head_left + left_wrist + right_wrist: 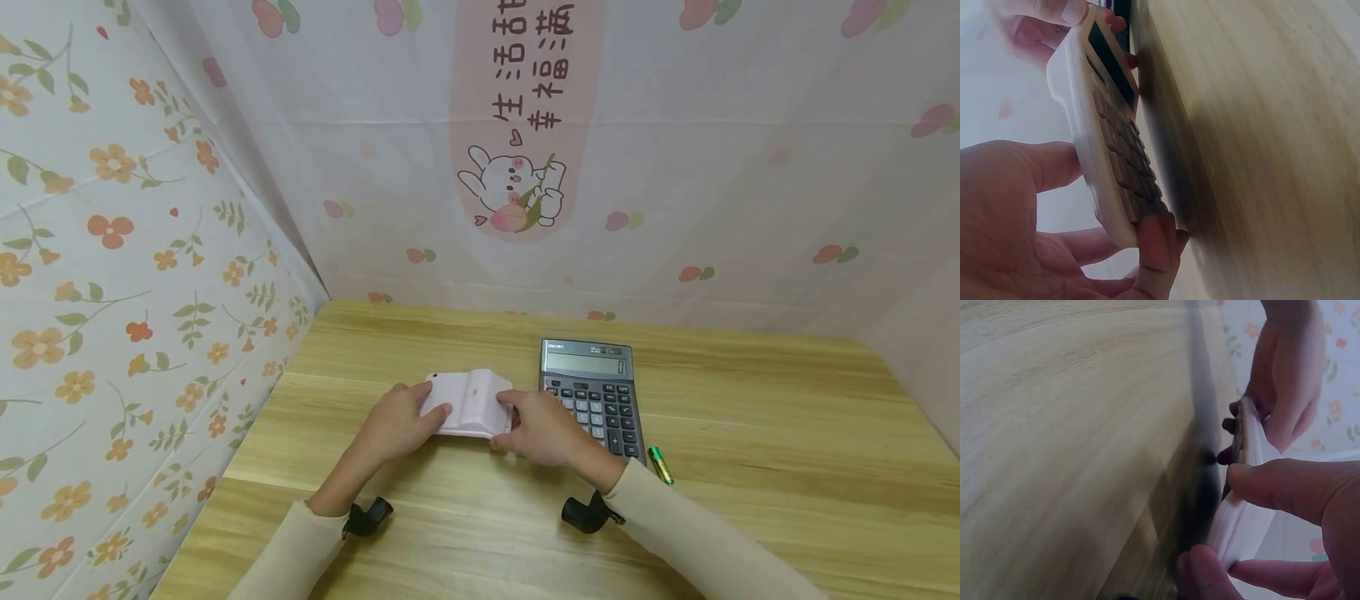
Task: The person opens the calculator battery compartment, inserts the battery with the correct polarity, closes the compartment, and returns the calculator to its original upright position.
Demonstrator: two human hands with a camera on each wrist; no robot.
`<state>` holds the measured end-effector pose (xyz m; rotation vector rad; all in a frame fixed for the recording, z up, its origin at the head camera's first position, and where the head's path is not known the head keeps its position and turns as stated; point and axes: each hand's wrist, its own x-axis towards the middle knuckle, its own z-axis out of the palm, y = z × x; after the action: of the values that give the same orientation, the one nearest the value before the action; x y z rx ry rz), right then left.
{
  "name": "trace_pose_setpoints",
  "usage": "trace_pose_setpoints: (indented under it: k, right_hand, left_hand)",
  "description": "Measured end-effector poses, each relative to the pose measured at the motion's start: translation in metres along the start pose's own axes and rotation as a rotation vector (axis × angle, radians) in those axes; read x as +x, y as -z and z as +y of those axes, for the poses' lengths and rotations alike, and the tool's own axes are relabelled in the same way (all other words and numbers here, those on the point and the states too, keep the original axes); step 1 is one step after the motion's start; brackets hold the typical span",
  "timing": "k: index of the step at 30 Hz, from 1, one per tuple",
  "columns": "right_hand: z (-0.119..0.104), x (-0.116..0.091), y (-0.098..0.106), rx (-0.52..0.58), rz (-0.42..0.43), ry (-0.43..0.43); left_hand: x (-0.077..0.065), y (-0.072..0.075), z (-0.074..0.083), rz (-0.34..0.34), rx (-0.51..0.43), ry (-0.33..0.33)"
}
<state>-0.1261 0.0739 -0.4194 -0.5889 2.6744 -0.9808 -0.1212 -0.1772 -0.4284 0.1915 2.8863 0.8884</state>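
Both hands hold a white calculator (471, 405) just over the table, its back facing up and its keys and dark display facing down. My left hand (401, 422) grips one end, thumb on the back and fingers curled under onto the brown keys (1125, 156), as the left wrist view shows. At the display end my right hand (543, 427) pinches the edge between thumb and fingers. To the right lies a larger grey calculator (592, 392), face up with 0 on its display, partly covered by the right hand. A green battery (661, 466) lies beside its lower corner.
The wooden table (750, 433) runs back to a hanging cloth (675, 167) with a printed rabbit. A flowered cloth (112, 292) hangs along the left side. Black wrist mounts (367, 517) are strapped below both sleeves.
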Motion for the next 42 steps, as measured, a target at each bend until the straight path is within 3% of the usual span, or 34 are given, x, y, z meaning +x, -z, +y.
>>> trace_pose_setpoints:
  k: [18, 42]
  right_hand:
    - [-0.001, -0.006, -0.016, -0.166, 0.051, 0.077]
    - [-0.001, -0.005, -0.012, -0.225, 0.046, 0.081]
  left_hand:
    - [-0.001, -0.016, 0.011, 0.116, 0.129, -0.021]
    - [0.002, -0.027, 0.016, 0.131, 0.159, -0.037]
